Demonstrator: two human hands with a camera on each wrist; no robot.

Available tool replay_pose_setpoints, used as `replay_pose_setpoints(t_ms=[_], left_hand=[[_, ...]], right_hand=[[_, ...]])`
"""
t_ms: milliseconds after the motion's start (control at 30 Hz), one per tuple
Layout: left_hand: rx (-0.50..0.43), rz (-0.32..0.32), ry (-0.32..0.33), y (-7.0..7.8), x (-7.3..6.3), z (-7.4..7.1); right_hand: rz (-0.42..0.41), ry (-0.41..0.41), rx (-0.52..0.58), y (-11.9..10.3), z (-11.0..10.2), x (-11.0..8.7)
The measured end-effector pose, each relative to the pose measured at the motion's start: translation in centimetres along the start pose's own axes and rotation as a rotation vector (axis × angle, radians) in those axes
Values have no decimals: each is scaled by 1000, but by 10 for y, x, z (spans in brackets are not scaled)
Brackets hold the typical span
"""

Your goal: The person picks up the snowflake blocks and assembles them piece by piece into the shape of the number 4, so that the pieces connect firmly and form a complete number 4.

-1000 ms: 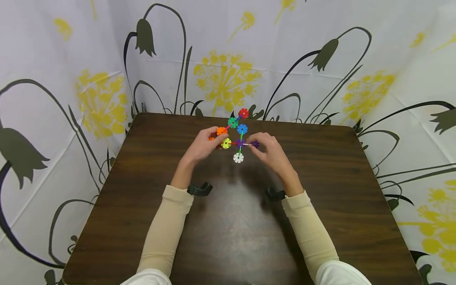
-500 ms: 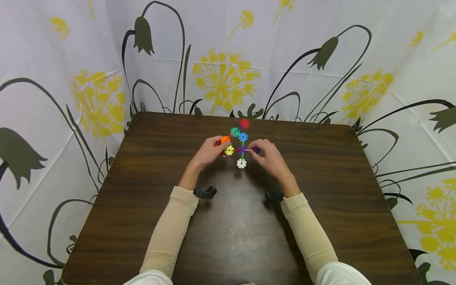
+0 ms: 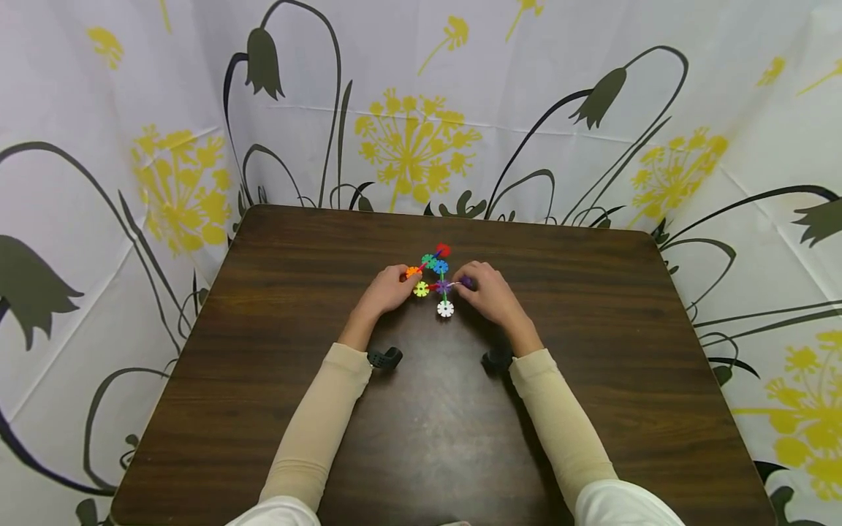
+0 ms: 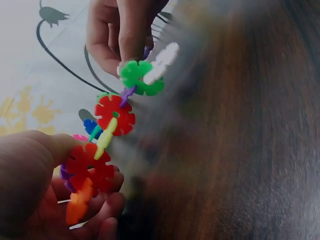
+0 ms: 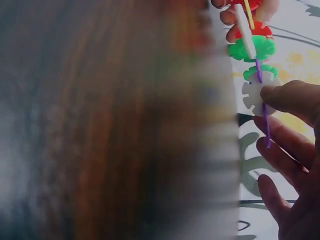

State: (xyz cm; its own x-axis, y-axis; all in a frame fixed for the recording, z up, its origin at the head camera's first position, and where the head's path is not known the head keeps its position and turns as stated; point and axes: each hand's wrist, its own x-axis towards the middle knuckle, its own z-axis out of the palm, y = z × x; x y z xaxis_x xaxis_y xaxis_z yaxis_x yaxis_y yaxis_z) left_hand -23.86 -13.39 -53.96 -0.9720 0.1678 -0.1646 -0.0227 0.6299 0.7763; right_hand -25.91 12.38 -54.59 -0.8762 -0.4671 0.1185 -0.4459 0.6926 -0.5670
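Note:
A chain of interlocking plastic flower discs (image 3: 444, 287) in several colours spans both hands over the table. My left hand (image 3: 388, 290) pinches its left end; the left wrist view shows the thumb on a red disc (image 4: 90, 165), with an orange disc (image 4: 80, 202) slotted below it. My right hand (image 3: 488, 294) pinches the right end, thumb on a white disc (image 5: 257, 92) in the right wrist view, a purple disc (image 5: 266, 127) edge-on beyond it. Another white disc (image 3: 445, 309) sticks out toward the person, and a red disc (image 3: 444, 250) tops the far branch.
The dark wooden table (image 3: 421, 438) reaches to a white curtain (image 3: 421, 66) with plant prints behind and at the sides. Black wrist camera mounts (image 3: 385, 358) sit below each hand.
Both hands have come lower and nearer the person with the disc chain between them. Its far branch with the red disc has tipped down. The grips look the same.

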Motion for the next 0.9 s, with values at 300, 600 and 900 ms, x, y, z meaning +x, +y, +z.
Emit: replay_pose_setpoints(t_ms=[300, 600, 900], left_hand=[[-47, -48, 4, 2, 7, 0], [-98, -36, 23, -5, 10, -9], [-20, -14, 36, -13, 3, -18]], right_hand=[[31, -20, -36, 5, 6, 12], [80, -46, -72, 11, 6, 21], [80, -60, -39, 12, 3, 23]])
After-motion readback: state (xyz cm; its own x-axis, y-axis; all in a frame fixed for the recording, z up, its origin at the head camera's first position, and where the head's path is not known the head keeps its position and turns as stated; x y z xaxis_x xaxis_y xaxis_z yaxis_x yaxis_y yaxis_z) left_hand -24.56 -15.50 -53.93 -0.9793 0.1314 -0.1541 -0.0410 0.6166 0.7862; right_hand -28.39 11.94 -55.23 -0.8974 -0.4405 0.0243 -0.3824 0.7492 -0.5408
